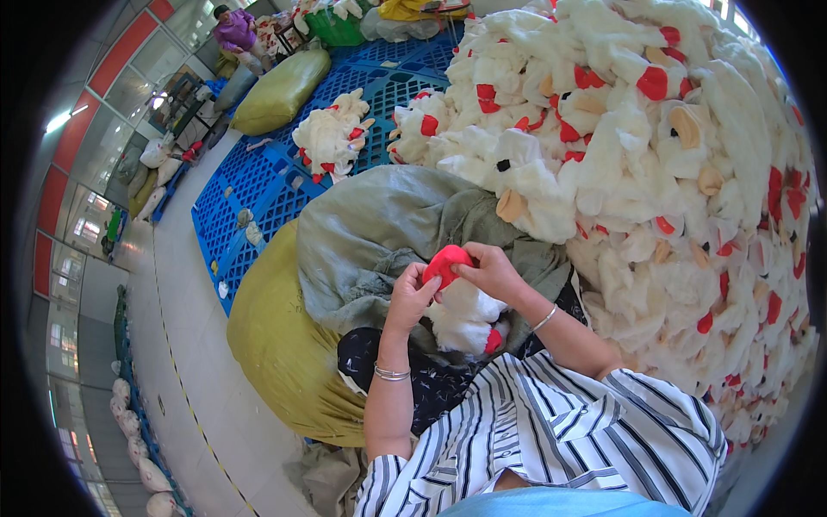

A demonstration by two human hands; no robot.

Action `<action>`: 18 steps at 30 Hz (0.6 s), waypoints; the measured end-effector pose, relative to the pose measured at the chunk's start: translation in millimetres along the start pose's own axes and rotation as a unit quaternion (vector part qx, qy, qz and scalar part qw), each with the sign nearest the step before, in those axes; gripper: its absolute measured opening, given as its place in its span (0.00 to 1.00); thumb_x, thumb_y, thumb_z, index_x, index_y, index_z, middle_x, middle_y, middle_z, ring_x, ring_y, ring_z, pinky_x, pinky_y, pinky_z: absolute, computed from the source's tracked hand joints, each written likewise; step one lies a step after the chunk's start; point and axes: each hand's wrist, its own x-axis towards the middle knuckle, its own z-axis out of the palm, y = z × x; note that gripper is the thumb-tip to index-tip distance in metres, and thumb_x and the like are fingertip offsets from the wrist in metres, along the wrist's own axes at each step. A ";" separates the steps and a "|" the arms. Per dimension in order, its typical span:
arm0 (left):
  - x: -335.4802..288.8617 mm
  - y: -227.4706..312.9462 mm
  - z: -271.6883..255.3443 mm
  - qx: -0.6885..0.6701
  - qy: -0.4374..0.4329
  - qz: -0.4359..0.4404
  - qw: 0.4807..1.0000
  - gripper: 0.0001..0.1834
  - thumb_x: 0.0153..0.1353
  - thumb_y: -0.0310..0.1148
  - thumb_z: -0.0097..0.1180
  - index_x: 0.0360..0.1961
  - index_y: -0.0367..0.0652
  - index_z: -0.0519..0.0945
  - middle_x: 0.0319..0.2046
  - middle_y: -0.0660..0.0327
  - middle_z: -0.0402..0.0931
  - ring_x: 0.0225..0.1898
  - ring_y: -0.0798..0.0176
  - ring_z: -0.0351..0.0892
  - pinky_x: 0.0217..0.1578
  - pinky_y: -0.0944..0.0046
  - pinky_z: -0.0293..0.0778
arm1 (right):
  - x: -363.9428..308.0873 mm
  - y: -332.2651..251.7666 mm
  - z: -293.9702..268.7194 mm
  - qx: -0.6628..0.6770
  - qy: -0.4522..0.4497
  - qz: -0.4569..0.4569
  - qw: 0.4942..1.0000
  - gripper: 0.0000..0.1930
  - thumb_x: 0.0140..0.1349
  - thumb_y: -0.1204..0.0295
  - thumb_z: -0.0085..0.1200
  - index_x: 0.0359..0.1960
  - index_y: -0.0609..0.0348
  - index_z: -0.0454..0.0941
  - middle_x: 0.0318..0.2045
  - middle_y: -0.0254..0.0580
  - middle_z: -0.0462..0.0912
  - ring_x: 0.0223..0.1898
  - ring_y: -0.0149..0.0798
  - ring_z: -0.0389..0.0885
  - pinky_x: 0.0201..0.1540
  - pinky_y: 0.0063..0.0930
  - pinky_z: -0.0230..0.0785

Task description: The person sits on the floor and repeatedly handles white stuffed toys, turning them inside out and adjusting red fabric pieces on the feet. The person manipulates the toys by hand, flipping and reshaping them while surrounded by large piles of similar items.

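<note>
Both my hands pinch a red fabric part of a white plush toy skin (pixel 465 317) above my lap. My left hand (pixel 414 297) grips the left edge of the red part (pixel 445 263), fingers closed. On the other side, my right hand (pixel 493 274) has its fingers closed on the top right edge. The white furry body hangs limp below, with another red tip near my lap. Behind it lies a grey-green woven sack (pixel 370 233), slack and wrinkled, against my knees.
A huge heap of white plush skins (pixel 637 172) rises at the right. Blue plastic pallets (pixel 258 194) carry a smaller pile (pixel 333 136). A full yellow-green sack (pixel 293 345) stands at my left. Another person (pixel 237 34) is at the far left, near a green bin (pixel 336 26).
</note>
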 end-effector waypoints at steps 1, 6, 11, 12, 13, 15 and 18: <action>-0.3 -0.2 -0.1 -0.012 0.003 0.000 1.000 0.06 0.65 0.31 0.57 0.37 0.43 0.73 0.26 0.67 0.77 0.23 0.77 0.74 0.26 0.77 0.67 | 0.2 -1.2 4.1 0.026 0.053 0.010 0.998 0.12 0.54 0.71 0.64 0.33 0.66 0.77 0.24 0.39 0.77 0.27 0.28 0.72 0.31 0.27 0.69; -1.3 1.5 -1.3 -0.008 0.024 -0.017 1.000 0.05 0.64 0.29 0.57 0.36 0.43 0.73 0.26 0.67 0.77 0.25 0.77 0.74 0.27 0.76 0.66 | 1.9 -7.1 3.2 -0.008 0.100 -0.029 0.995 0.10 0.55 0.74 0.65 0.34 0.65 0.77 0.24 0.31 0.73 0.26 0.24 0.69 0.30 0.22 0.66; -0.4 -0.5 0.9 -0.021 0.014 -0.003 1.000 0.06 0.64 0.31 0.58 0.39 0.43 0.74 0.27 0.68 0.78 0.24 0.77 0.74 0.26 0.77 0.67 | 0.4 -4.7 5.7 -0.033 0.094 -0.065 0.993 0.07 0.55 0.76 0.64 0.31 0.64 0.78 0.26 0.35 0.73 0.25 0.28 0.72 0.29 0.23 0.67; 0.5 -1.9 1.1 -0.023 0.012 0.003 1.000 0.07 0.64 0.32 0.58 0.40 0.44 0.75 0.28 0.69 0.79 0.24 0.78 0.74 0.25 0.77 0.67 | 0.6 -3.7 6.5 -0.033 0.091 -0.063 0.993 0.07 0.55 0.76 0.63 0.31 0.63 0.78 0.26 0.37 0.74 0.26 0.30 0.73 0.30 0.24 0.68; 0.8 -2.9 0.9 -0.020 0.012 -0.002 1.000 0.07 0.64 0.32 0.59 0.40 0.43 0.75 0.27 0.69 0.78 0.24 0.78 0.74 0.25 0.77 0.67 | 0.8 -3.1 7.1 -0.033 0.088 -0.061 0.994 0.06 0.55 0.76 0.63 0.31 0.63 0.78 0.26 0.38 0.74 0.26 0.32 0.75 0.31 0.26 0.69; 0.9 -1.6 1.7 -0.015 0.012 -0.014 1.000 0.08 0.64 0.32 0.59 0.41 0.43 0.76 0.27 0.70 0.77 0.23 0.78 0.72 0.25 0.77 0.67 | 1.1 -2.4 7.9 -0.037 0.097 -0.070 0.992 0.06 0.55 0.75 0.63 0.32 0.63 0.79 0.26 0.38 0.76 0.26 0.32 0.76 0.31 0.26 0.70; 0.2 6.2 4.9 0.013 0.011 -0.035 0.999 0.10 0.63 0.31 0.60 0.43 0.39 0.79 0.26 0.71 0.74 0.23 0.79 0.68 0.26 0.76 0.65 | -0.3 -1.5 7.4 -0.013 0.065 -0.026 0.997 0.07 0.56 0.75 0.62 0.32 0.65 0.79 0.25 0.39 0.79 0.26 0.31 0.78 0.31 0.26 0.71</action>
